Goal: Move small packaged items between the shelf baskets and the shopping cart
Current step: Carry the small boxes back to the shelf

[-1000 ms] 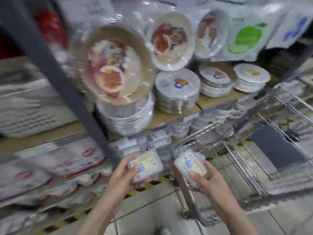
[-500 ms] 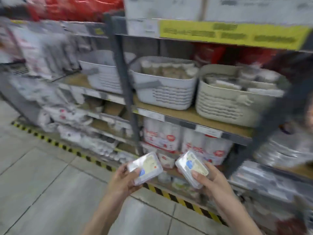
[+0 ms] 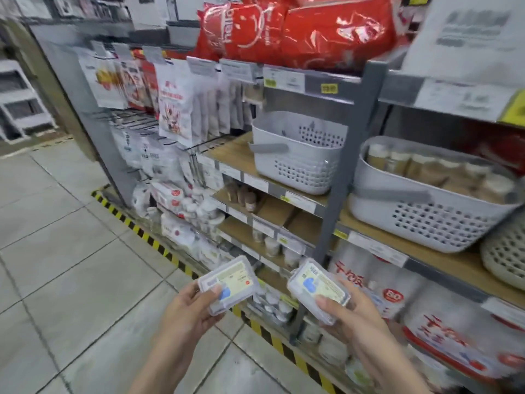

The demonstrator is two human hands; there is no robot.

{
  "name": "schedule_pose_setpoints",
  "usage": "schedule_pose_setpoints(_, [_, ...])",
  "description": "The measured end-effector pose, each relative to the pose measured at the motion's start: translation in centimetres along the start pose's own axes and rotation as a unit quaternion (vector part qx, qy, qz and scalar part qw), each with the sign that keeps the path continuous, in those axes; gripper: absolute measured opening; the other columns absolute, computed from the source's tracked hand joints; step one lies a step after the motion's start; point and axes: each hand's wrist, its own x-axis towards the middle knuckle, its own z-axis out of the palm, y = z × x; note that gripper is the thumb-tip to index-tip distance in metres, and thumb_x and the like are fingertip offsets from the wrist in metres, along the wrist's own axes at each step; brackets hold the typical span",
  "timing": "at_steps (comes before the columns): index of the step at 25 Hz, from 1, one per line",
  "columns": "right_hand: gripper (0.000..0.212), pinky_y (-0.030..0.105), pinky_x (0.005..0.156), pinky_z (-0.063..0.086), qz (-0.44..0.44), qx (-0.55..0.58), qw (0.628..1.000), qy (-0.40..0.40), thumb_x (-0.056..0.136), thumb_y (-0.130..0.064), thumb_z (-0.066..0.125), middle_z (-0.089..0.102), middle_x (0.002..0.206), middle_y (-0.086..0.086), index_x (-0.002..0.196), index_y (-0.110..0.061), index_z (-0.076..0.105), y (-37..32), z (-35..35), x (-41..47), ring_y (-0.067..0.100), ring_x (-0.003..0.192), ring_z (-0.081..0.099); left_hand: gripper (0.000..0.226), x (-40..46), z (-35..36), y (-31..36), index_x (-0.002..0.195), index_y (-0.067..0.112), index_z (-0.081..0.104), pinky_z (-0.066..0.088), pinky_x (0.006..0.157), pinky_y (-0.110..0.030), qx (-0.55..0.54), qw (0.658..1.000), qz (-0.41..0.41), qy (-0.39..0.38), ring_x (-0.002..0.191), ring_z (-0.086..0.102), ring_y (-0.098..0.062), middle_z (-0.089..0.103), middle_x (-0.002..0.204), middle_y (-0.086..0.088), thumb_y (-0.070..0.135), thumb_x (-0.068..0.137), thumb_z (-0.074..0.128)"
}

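My left hand [image 3: 187, 311] grips a small clear plastic box [image 3: 230, 281] with a pale yellow label, low in the middle of the view. My right hand [image 3: 352, 317] grips a second box of the same kind [image 3: 318, 288], thumb on its top. Both boxes are held in the air in front of the shelf, below its basket level. On the wooden shelf stands a light grey perforated basket [image 3: 295, 157]; its inside looks empty from here. To its right a larger grey basket [image 3: 426, 211] holds several small jars. The shopping cart is out of view.
A grey shelf upright [image 3: 341, 194] stands between the two baskets. Red bags [image 3: 298, 27] lie on the top shelf, hanging packets [image 3: 170, 100] at the left end. A third, cream basket [image 3: 505, 251] shows at the right edge. Tiled floor [image 3: 71, 265] with yellow-black edge tape lies left.
The view has swung left from the cart and plates to the shelf with baskets. Both hands keep their boxes at the same height.
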Motion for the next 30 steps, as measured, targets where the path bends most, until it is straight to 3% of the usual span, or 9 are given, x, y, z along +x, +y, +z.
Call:
schedule_pose_setpoints(3, [0.070, 0.029, 0.070, 0.049, -0.026, -0.021, 0.999, -0.015, 0.048, -0.036, 0.089, 0.073, 0.102, 0.001, 0.112, -0.021, 0.064, -2.6, 2.0, 4.4, 0.016, 0.086, 0.069, 0.036, 3.7, 0.6, 3.0, 0.115, 0.010, 0.060, 0.055, 0.063, -0.024, -0.013, 0.999, 0.011, -0.030, 0.085, 0.070, -0.021, 0.073, 0.100, -0.008, 0.017, 0.080, 0.065])
schedule_pose_setpoints(7, [0.048, 0.027, 0.070, 0.052, -0.070, -0.020, 0.997, -0.029, 0.064, -0.019, 0.082, 0.073, 0.103, 0.003, 0.109, -0.021, 0.064, -6.4, 4.6, 11.2, 0.018, 0.092, 0.069, 0.049, 9.6, 1.2, 7.9, 0.114, 0.009, 0.061, 0.055, 0.058, -0.022, -0.019, 0.998, 0.042, -0.039, 0.082, 0.070, -0.020, 0.073, 0.101, -0.008, 0.023, 0.068, 0.067])
schedule_pose_setpoints(10, [0.050, 0.031, 0.073, 0.052, -0.094, -0.022, 0.995, -0.026, 0.066, -0.020, 0.083, 0.073, 0.104, 0.000, 0.113, -0.020, 0.063, -9.5, 6.3, 15.7, 0.018, 0.093, 0.069, 0.049, 14.4, 1.8, 12.2, 0.113, 0.007, 0.060, 0.055, 0.056, -0.022, -0.015, 0.997, 0.059, -0.037, 0.079, 0.071, -0.020, 0.072, 0.103, -0.012, 0.020, 0.067, 0.067])
schedule_pose_setpoints(13, [0.050, 0.025, 0.070, 0.056, -0.104, -0.011, 0.994, -0.014, 0.067, -0.015, 0.083, 0.073, 0.101, -0.003, 0.112, -0.020, 0.063, -11.9, 6.8, 19.1, 0.013, 0.092, 0.070, 0.049, 18.7, 2.8, 15.4, 0.113, 0.006, 0.059, 0.055, 0.057, -0.022, 0.005, 0.996, 0.075, -0.049, 0.079, 0.071, -0.019, 0.073, 0.099, -0.010, 0.020, 0.067, 0.066])
schedule_pose_setpoints(17, [0.057, 0.036, 0.078, 0.055, -0.132, -0.021, 0.990, 0.051, 0.059, -0.036, 0.085, 0.072, 0.104, -0.006, 0.112, -0.026, 0.063, -14.1, 6.2, 21.8, 0.013, 0.095, 0.069, 0.046, 23.5, 4.2, 18.1, 0.114, 0.008, 0.060, 0.056, 0.060, -0.021, 0.006, 0.994, 0.083, -0.075, 0.080, 0.071, -0.017, 0.074, 0.095, -0.006, 0.022, 0.070, 0.063])
schedule_pose_setpoints(23, [0.074, 0.038, 0.070, 0.057, -0.176, -0.041, 0.973, 0.140, 0.049, -0.057, 0.078, 0.071, 0.103, -0.007, 0.115, -0.027, 0.061, -17.5, 5.3, 24.5, 0.016, 0.090, 0.069, 0.046, 29.8, 7.7, 22.8, 0.114, 0.010, 0.062, 0.055, 0.063, -0.019, 0.056, 0.980, 0.135, -0.134, 0.090, 0.070, -0.018, 0.073, 0.103, -0.006, 0.027, 0.071, 0.065])
schedule_pose_setpoints(26, [0.052, 0.032, 0.064, 0.057, -0.184, -0.042, 0.965, 0.184, 0.064, -0.041, 0.070, 0.071, 0.103, -0.007, 0.113, -0.026, 0.061, -18.9, 5.5, 26.1, 0.015, 0.087, 0.070, 0.041, 33.3, 9.8, 24.4, 0.106, 0.012, 0.064, 0.057, 0.066, -0.023, 0.090, 0.970, 0.159, -0.158, 0.088, 0.070, -0.019, 0.073, 0.098, -0.006, 0.022, 0.069, 0.077])
schedule_pose_setpoints(28, [0.033, 0.030, 0.062, 0.057, -0.184, -0.046, 0.960, 0.207, 0.077, -0.026, 0.066, 0.072, 0.099, -0.007, 0.110, -0.025, 0.062, -19.6, 5.6, 27.4, 0.014, 0.084, 0.070, 0.031, 35.0, 11.3, 25.2, 0.102, 0.013, 0.065, 0.057, 0.069, -0.026, 0.120, 0.963, 0.177, -0.166, 0.086, 0.070, -0.018, 0.074, 0.093, -0.003, 0.019, 0.073, 0.075])
schedule_pose_setpoints(30, [0.017, 0.031, 0.062, 0.058, -0.172, -0.069, 0.956, 0.227, 0.086, -0.017, 0.063, 0.073, 0.091, -0.008, 0.102, -0.023, 0.065, -20.3, 5.6, 29.3, 0.010, 0.079, 0.069, 0.019, 36.3, 12.6, 25.9, 0.100, 0.011, 0.065, 0.054, 0.067, -0.020, 0.161, 0.947, 0.224, -0.165, 0.080, 0.069, -0.010, 0.074, 0.087, 0.000, 0.011, 0.081, 0.071])
